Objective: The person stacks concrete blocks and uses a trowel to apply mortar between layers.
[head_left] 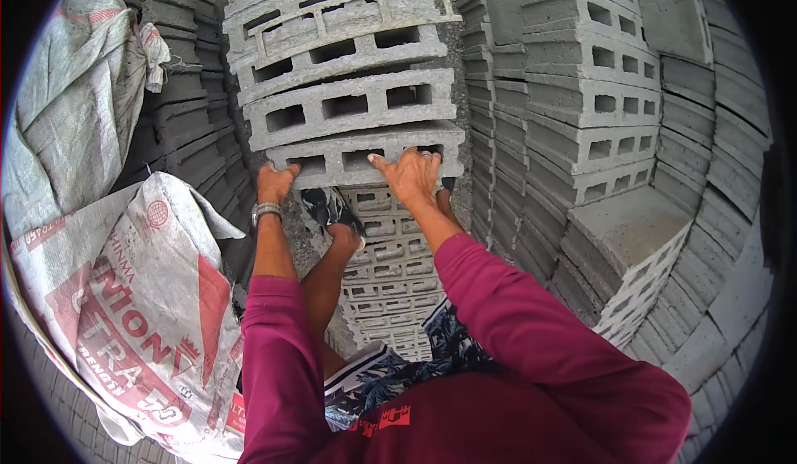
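A grey concrete hollow block (333, 163) lies crosswise in front of me, its row of holes facing me. My left hand (276, 183), with a watch at the wrist, is closed on the block's left end, its thumb at the left hole. My right hand (408, 175) is closed on the right part of the near face, over the right hole, with one digit reaching toward the middle hole. Some fingertips are hidden. Just beyond, a second hollow block (315, 113) lies with more blocks stacked behind it.
A broken ladder-shaped block piece (353, 26) rests on the far blocks. Tall block stacks (585, 90) stand at the right, others at the left. Printed woven sacks (158, 315) drape at the left. My foot (320, 209) is just behind the held block, above lower block rows (386, 270).
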`<state>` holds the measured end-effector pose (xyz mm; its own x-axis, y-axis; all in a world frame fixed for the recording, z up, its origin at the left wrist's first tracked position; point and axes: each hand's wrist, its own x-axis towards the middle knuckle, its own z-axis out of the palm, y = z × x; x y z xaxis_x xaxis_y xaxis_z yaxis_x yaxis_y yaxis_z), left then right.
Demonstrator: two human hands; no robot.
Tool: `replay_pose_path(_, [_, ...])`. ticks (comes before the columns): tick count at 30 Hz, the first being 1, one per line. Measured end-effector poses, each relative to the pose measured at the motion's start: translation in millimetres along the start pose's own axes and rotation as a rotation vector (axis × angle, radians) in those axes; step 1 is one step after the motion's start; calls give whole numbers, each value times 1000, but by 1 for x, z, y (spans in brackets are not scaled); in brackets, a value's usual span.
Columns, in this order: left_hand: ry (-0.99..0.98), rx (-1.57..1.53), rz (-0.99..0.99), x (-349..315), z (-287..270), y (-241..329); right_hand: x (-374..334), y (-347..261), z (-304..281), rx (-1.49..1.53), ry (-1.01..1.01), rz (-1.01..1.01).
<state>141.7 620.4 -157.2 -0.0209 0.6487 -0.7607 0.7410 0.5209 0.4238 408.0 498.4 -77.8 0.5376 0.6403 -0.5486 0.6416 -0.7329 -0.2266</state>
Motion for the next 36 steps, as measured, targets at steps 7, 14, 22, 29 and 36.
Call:
replay_pose_path(7, [288,316,41,-110,32,56,-1,66,-22,173,17,46])
replay_pose_path(14, [412,260,6,-298,15,124,-81,94,-138,261,-12,-115])
replay_pose_path(22, [491,6,136,-452,-7,175,-163,123,-297,325,115,-411])
replay_pose_path(29, [361,-288,477,-508,83,297,-150,214,-406,291,336,-385])
replay_pose_path(36, [241,-17,472,-468,222,338,-126,352,-474,126,431,-189])
